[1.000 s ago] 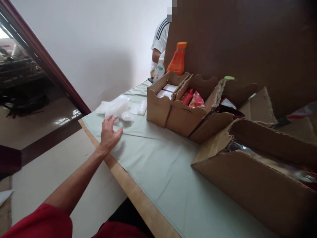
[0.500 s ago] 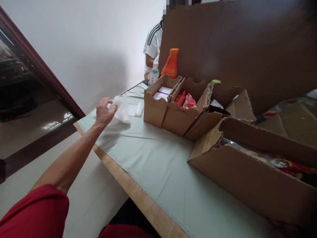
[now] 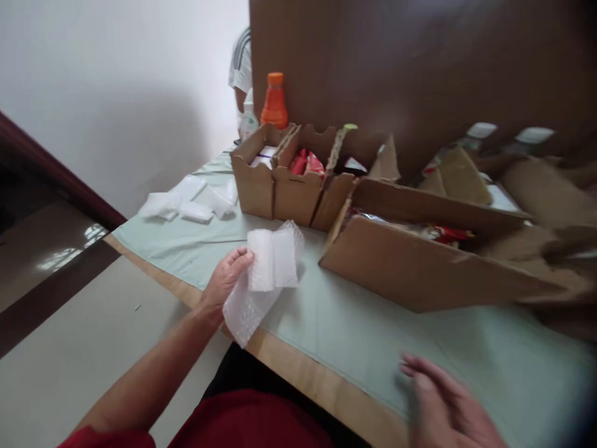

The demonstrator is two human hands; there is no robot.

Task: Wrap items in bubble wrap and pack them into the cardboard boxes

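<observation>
My left hand (image 3: 228,277) pinches a partly folded piece of white bubble wrap (image 3: 261,261) over the front part of the cloth-covered table (image 3: 354,336). One flap of the wrap hangs down towards the table edge. At the lower right is my right hand (image 3: 448,404), blurred, its thumb and fingers slightly apart with nothing visible between them. More flat pieces of bubble wrap (image 3: 196,210) lie overlapping at the far left of the table.
Cardboard boxes (image 3: 373,249) with red packets and other goods line the table's back. Behind them stand an orange bottle (image 3: 275,102) and a clear bottle (image 3: 249,121). A person's white sleeve (image 3: 241,65) shows beyond. Torn cardboard (image 3: 541,193) lies at the right.
My left hand has come back from the far left with the bubble wrap. My right hand has entered at the lower right. The view has turned to the right, showing more boxes.
</observation>
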